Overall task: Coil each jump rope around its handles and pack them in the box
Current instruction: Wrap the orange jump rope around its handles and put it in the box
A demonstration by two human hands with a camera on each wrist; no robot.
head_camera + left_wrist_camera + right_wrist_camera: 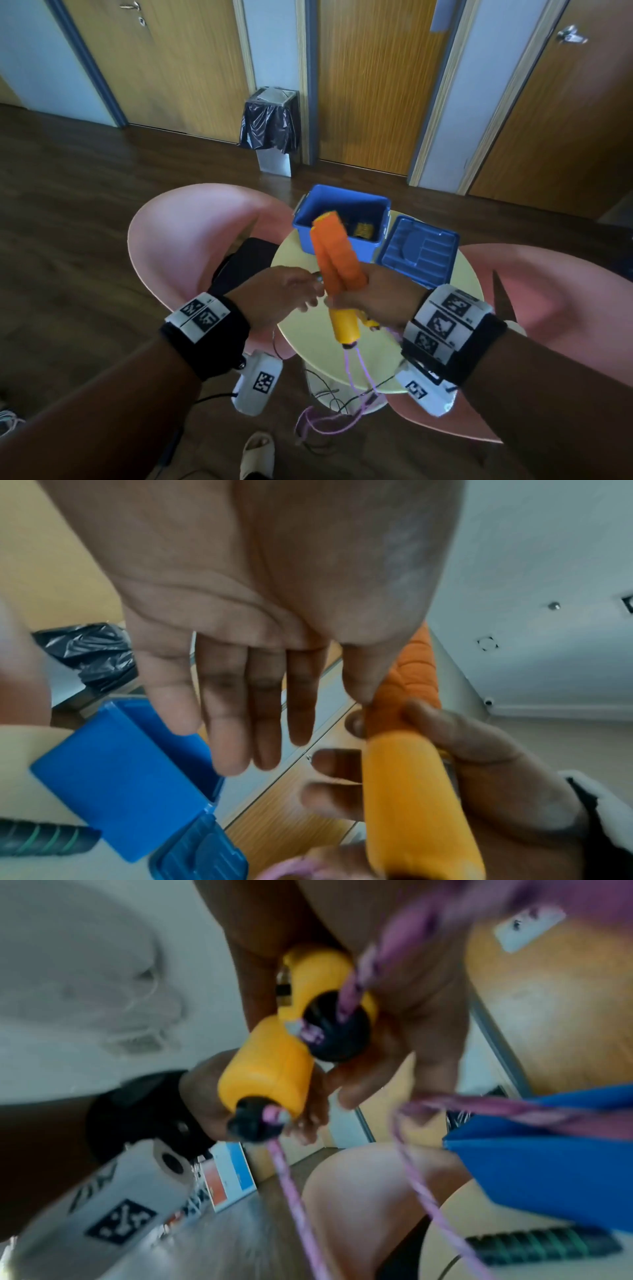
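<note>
Nearest, pink rope (356, 370) hanging slack from the black caps at the lower ends of the paired orange handles (337, 260), looping down past the tabletop (310, 329) edge toward the floor, none of it wound on the handles as far as can be seen. Above it, right hand (373, 301) wrapped round both handles at mid-length, fingers (337, 758) curled and clamped on them; long axis of the pair steeply tilted, foam ends up and away, cap ends down and toward the body. Just left of the handles, left hand (274, 294) empty, fingers (226, 718) straight and slightly apart, thumb touching the foam grip; nearer hand for taking up the slack, probably by reaching down along that axis. Beyond, blue box (342, 219) open on the tabletop, blue lid (419, 251) beside it on the right
</note>
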